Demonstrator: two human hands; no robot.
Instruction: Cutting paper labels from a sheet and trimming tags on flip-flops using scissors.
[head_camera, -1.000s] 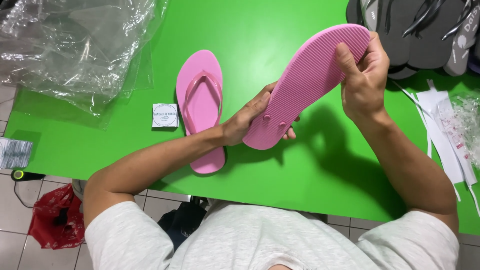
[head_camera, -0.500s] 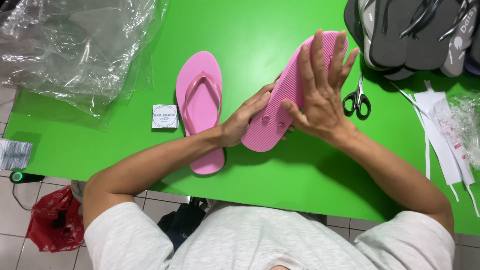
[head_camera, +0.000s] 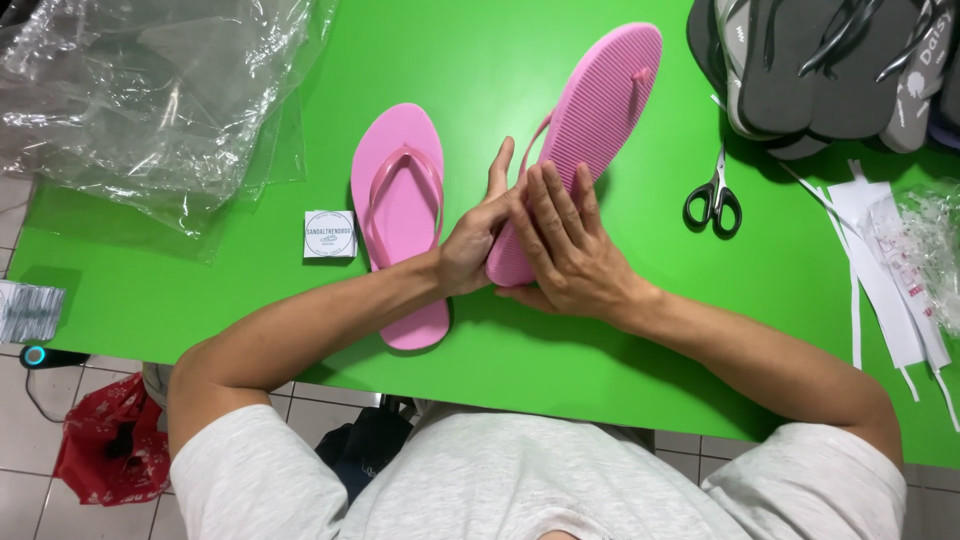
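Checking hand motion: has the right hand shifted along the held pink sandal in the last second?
Yes. The right hand slid from the sandal's far end down to its near end, away from the scissors.

We hold a pink ribbed-sole rubber flip-flop (head_camera: 590, 130) sole-up over the green table (head_camera: 250, 290), left hand (head_camera: 475, 235) and right hand (head_camera: 570, 255) both gripping its heel end. Its pink mate (head_camera: 400, 215) lies strap-up just left of the left hand. Black-handled scissors (head_camera: 713, 198) rest to the right, apart.
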